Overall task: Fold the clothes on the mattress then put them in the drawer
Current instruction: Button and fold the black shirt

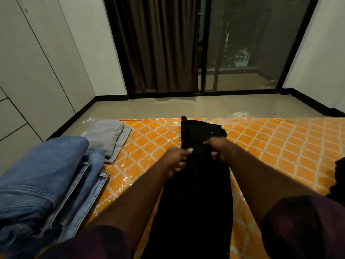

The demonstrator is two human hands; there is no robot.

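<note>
Black trousers (pixel 201 184) lie lengthwise on the mattress (pixel 270 146), mid-fold. Left hand (pixel 175 159) and right hand (pixel 218 148) each pinch the cloth at its side edges, fingers curled. I log as folded: blue jeans stack (pixel 43 174) and grey garment (pixel 106 135), at the mattress's left. Dark item (pixel 337 176) at right looks unfolded. Nothing stowed, I judge; cabinet fronts (pixel 11 116) are closed, contents unseen.
</note>
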